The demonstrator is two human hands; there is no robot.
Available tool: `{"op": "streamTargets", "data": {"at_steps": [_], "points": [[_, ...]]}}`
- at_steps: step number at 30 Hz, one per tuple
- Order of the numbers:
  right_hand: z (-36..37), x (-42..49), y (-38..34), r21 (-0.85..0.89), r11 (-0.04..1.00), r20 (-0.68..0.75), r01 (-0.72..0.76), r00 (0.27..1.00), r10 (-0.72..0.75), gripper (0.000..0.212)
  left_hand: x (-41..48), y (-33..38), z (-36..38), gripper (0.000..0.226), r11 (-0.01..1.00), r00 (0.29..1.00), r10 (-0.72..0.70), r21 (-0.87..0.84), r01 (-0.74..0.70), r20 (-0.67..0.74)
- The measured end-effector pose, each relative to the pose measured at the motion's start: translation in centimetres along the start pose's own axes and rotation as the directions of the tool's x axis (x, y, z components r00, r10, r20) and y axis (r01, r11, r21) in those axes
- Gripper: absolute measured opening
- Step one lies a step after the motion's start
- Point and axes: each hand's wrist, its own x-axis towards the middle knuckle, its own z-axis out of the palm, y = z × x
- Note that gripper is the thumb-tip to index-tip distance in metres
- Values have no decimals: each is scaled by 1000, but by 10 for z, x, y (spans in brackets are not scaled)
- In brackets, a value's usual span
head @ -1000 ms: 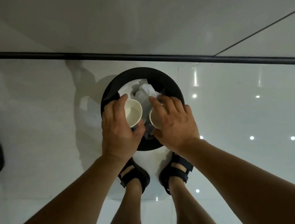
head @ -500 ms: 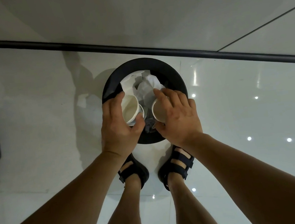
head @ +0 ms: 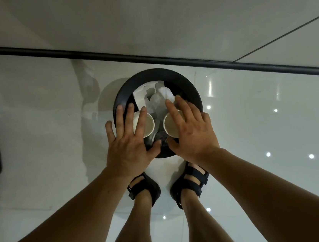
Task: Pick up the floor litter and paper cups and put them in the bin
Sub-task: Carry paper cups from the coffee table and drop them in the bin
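the left cup point(head: 149, 124) and right cup point(head: 170, 126) stand mouths up, side by side, inside the bin point(head: 189, 86), directly beneath my hands, each under its own-side fingers. left hand point(head: 129, 144) and right hand point(head: 193, 134) are spread flat, fingers straight, gripping nothing, thumbs close together. count: two cups, one bin, one wad of white paper point(head: 158, 97) just beyond them. i judge the exit is straight up.

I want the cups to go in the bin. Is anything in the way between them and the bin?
Nothing visible is. The left cup and the right cup are over the bin, inside its rim, under the open left hand and right hand. Beside them lies crumpled paper.
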Motion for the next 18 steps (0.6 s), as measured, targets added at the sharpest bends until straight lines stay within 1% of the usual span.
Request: {"op": "streamTargets", "data": {"at_steps": [2, 4, 7, 10, 12, 15, 18], "points": [[-9, -2, -3, 28, 1000, 40, -8, 999, 7, 103, -4, 0, -16, 87, 1000, 1000, -12, -21, 12, -9], [-25, -9, -7, 42, 999, 50, -15, 999, 13, 101, -10, 0, -38, 85, 999, 1000, -24, -39, 24, -18], [-64, -31, -15, 27, 999, 54, -17, 998, 16, 97, -22, 5, -81, 87, 997, 998, -60, -40, 60, 4], [-111, -59, -26, 2, 999, 56, -49, 997, 48, 95, -38, 19, -131, 86, 998, 997, -68, -2, 68, 29], [-143, -80, -33, -17, 996, 53, -88, 995, 89, 94, -52, 30, -168, 83, 999, 999, -41, -10, 41, 31], [-188, -115, -48, -39, 990, 47, -135, 989, 137, 94, -81, 50, -221, 80, 999, 1000, 14, -30, -14, -9], [-226, -154, -67, -40, 980, -16, -196, 980, 196, 94, -118, 69, -267, 83, 995, 996, 94, -37, -94, -4]]}}
